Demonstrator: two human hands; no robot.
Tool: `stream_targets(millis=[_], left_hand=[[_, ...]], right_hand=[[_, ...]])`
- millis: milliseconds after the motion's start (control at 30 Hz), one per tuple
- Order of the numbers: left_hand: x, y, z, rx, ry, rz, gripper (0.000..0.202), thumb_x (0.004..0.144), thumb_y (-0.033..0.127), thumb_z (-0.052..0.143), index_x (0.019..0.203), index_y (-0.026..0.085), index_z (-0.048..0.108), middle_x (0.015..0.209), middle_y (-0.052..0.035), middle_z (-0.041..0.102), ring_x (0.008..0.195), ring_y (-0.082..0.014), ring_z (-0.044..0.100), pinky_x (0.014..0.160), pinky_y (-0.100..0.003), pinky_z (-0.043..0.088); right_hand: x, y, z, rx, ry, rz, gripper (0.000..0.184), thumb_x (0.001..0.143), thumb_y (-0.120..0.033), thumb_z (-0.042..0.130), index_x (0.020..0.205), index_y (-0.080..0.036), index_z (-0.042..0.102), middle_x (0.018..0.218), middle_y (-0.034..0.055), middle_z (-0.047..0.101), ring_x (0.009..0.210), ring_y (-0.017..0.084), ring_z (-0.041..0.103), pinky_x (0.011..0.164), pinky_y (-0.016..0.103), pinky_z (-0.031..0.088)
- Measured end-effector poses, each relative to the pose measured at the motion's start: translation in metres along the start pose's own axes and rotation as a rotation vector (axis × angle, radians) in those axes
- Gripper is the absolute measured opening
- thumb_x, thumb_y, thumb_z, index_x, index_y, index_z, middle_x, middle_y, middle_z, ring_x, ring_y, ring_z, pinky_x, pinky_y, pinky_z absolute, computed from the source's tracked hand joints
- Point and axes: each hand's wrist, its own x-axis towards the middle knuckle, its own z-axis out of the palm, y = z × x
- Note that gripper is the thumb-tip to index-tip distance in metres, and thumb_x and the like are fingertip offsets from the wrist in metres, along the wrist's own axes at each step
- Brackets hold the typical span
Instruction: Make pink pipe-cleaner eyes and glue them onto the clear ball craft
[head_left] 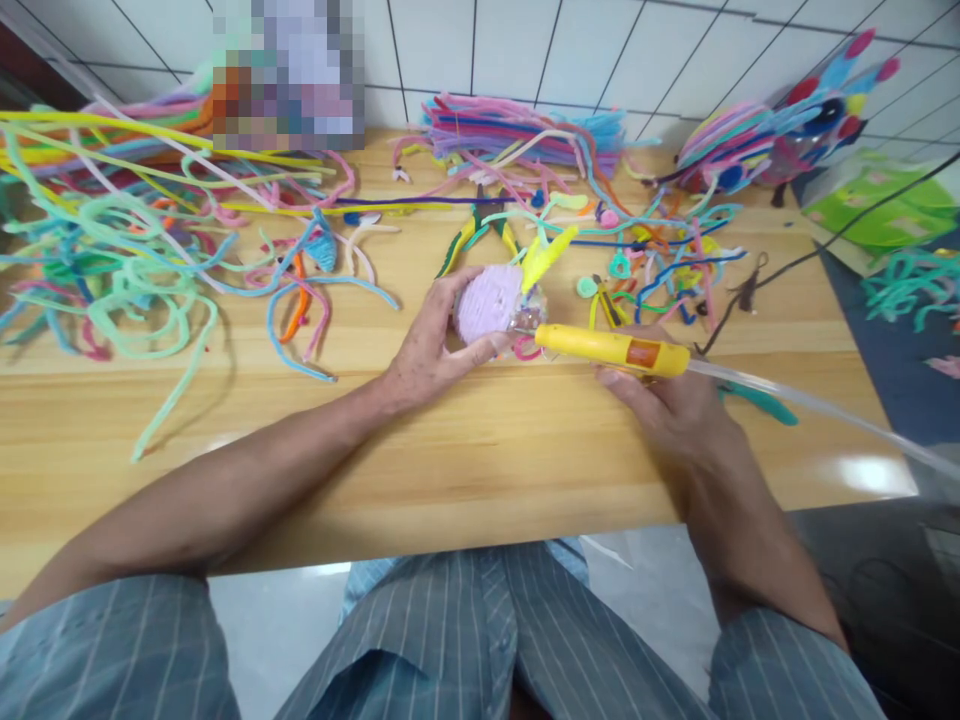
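Observation:
My left hand (426, 350) is closed round a rounded lilac craft piece (487, 303) that looks wound from pipe cleaner, just above the table. A fuzzy yellow pointed piece (549, 258) sticks up at its right side. My right hand (675, 405) grips a yellow hot glue gun (600, 346), its nozzle pointing left against or close to the craft piece's right side; I cannot tell if it touches. From the gun's rear runs a long clear glue stick (795, 400). Green-and-yellow-handled pliers (466, 240) lie just behind the craft piece.
Tangled pipe cleaners (142, 290) cover the table's left side. A bundle of pipe cleaners (517, 135) lies at the back by the tiled wall (510, 45). Small coloured pieces and a black cord (825, 245) are on the right. A green bag (877, 205) sits beyond the table's right edge.

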Motion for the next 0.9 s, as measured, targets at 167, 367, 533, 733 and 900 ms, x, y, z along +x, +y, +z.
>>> stream_targets(millis=[167, 367, 533, 733, 900], left_hand=[[0.001, 0.002, 0.0, 0.018, -0.009, 0.025, 0.083, 0.092, 0.069, 0.086, 0.159, 0.03, 0.055, 0.16, -0.0143, 0.061, 0.153, -0.0386, 0.059, 0.134, -0.059, 0.047], [0.002, 0.0, 0.0, 0.019, 0.002, 0.015, 0.086, 0.088, 0.072, 0.088, 0.157, 0.03, 0.056, 0.159, -0.0139, 0.062, 0.153, -0.0405, 0.058, 0.132, -0.061, 0.048], [0.002, -0.003, 0.001, 0.056, 0.003, 0.077, 0.083, 0.093, 0.071, 0.084, 0.158, 0.03, 0.054, 0.158, -0.0143, 0.063, 0.15, -0.0385, 0.06, 0.129, -0.058, 0.051], [0.001, -0.008, -0.001, 0.136, -0.017, 0.144, 0.081, 0.098, 0.07, 0.078, 0.162, 0.029, 0.049, 0.161, -0.0157, 0.061, 0.152, -0.037, 0.06, 0.129, -0.056, 0.05], [0.001, -0.009, 0.0, 0.162, -0.007, 0.161, 0.08, 0.099, 0.069, 0.077, 0.163, 0.03, 0.048, 0.16, -0.0158, 0.061, 0.15, -0.0366, 0.061, 0.127, -0.055, 0.052]], right_hand=[[0.0, 0.003, 0.003, -0.017, -0.002, -0.057, 0.029, 0.103, -0.055, 0.074, 0.119, -0.032, 0.078, 0.116, 0.0092, 0.084, 0.104, 0.035, 0.081, 0.092, 0.056, 0.07], [-0.001, 0.002, 0.004, -0.047, 0.01, -0.074, 0.026, 0.105, -0.049, 0.073, 0.125, -0.033, 0.077, 0.118, 0.0086, 0.084, 0.103, 0.035, 0.082, 0.088, 0.054, 0.07], [-0.001, 0.001, 0.004, -0.043, 0.005, -0.061, 0.024, 0.105, -0.049, 0.074, 0.121, -0.032, 0.078, 0.119, 0.0087, 0.083, 0.104, 0.034, 0.081, 0.09, 0.052, 0.069], [0.0, -0.003, 0.001, -0.067, -0.037, 0.003, 0.03, 0.106, -0.053, 0.07, 0.122, -0.03, 0.077, 0.116, 0.0096, 0.084, 0.105, 0.035, 0.081, 0.093, 0.054, 0.07], [-0.001, -0.005, 0.002, -0.056, -0.024, 0.004, 0.027, 0.105, -0.053, 0.07, 0.12, -0.031, 0.078, 0.115, 0.0095, 0.084, 0.105, 0.036, 0.082, 0.092, 0.055, 0.07]])
